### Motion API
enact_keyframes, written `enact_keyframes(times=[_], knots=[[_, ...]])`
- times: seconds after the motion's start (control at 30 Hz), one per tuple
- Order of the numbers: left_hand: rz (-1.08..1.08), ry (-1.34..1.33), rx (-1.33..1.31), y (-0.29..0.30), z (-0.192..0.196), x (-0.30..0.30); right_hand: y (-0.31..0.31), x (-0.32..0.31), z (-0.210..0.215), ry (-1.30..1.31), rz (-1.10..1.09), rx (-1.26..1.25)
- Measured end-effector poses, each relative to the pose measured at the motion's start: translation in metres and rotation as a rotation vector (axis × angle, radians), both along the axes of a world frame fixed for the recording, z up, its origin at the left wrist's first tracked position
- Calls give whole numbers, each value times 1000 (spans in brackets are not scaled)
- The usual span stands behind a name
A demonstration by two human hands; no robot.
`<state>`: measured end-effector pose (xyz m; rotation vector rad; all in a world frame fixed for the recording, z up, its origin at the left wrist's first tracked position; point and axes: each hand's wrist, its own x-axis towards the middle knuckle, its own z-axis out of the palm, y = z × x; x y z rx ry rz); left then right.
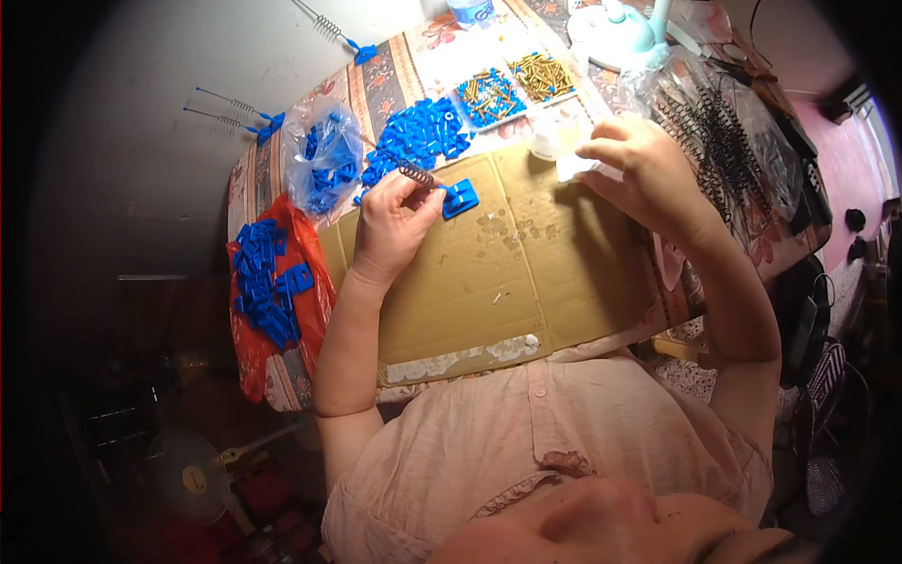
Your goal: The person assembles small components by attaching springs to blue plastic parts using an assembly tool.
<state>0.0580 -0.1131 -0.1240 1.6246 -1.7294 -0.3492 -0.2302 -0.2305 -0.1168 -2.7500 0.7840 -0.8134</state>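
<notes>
The left hand (pixel 390 226) has its fingers together, clamped on a dark coil spring (pixel 416 173) close to where it meets a square blue plastic piece (pixel 459 198), which sits just right of those fingertips. The right hand (pixel 648 169) is well to the right of the left fingers; its thumb and forefinger are beside a white object (pixel 568 168) washed out by glare, and whether they grip it I cannot tell. A small white container (pixel 543 146) stands just left of the right fingers. Beneath both sets of fingers lies a brown cardboard sheet (pixel 451 301). Just beyond the left fingers spreads a heap of small blue plastic parts (pixel 427 130); to their left are a clear plastic bag (pixel 324 155) of blue parts and, nearer the body, a red plastic bag (pixel 252 362) bearing more square blue pieces (pixel 268 291). Beyond the right fingers, toward the left, a shallow tray holds brass-coloured pins (pixel 542 77) beside mixed blue-and-brass pieces (pixel 490 97). Farther beyond stands a bottle (pixel 472 13), its label printed with blue lettering. Right of the right fingers, black coil springs (pixel 714 141) lie bundled in clear plastic on the surface.
</notes>
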Motion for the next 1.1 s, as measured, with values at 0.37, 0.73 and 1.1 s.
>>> enact_keyframes(times=[0.37,0.73,1.1], knots=[[39,70,-6,4,-13,8,5,-38,4,-23,-179,-82],[6,107,34,2,-14,4,36,-77,-19,250,-299,41],[-13,92,-5,4,-18,7,67,-26,35,-175,21,241]])
